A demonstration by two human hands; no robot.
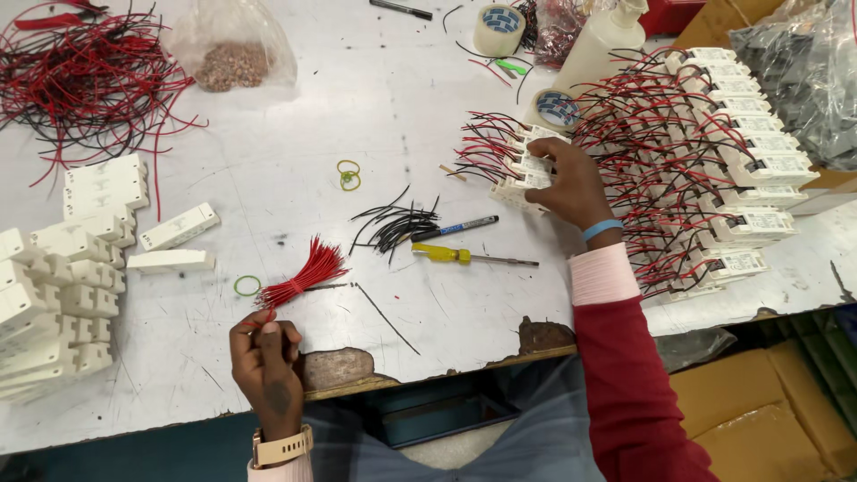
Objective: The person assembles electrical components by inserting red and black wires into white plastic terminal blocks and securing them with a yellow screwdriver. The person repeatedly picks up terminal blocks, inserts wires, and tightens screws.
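Red insulated wire, cut to short equal lengths and gathered into a bundle of red wires (303,275), lies on the worn white table (295,134) with its long axis slanting from lower left to upper right. The left hand (265,359) has its fingertips pressed together on the bundle's near, lower-left end, thumb against fingers in a pinch; the far tips fan out loose and bristly toward the middle of the table. Well apart to the right, the right hand (569,181) curls its fingers around a stack of small white modules (525,170), rectangular plastic blocks with thin red and black leads sprouting leftward. The bundle is thus far nearer the left hand, and the modules lie up and to the right of it along roughly the same slant.

Between the two hands sit a loose sheaf of short black wires (397,223), a pen (466,225) and a yellow-handled screwdriver (469,257) lying almost level. Green rubber bands (246,286) rest just beside the bundle. Plain white casings (67,268) are heaped at the left edge, finished wired modules (741,152) are ranked in rows at the right, and a tangle of long red and black wires (85,76) fills the far left corner.
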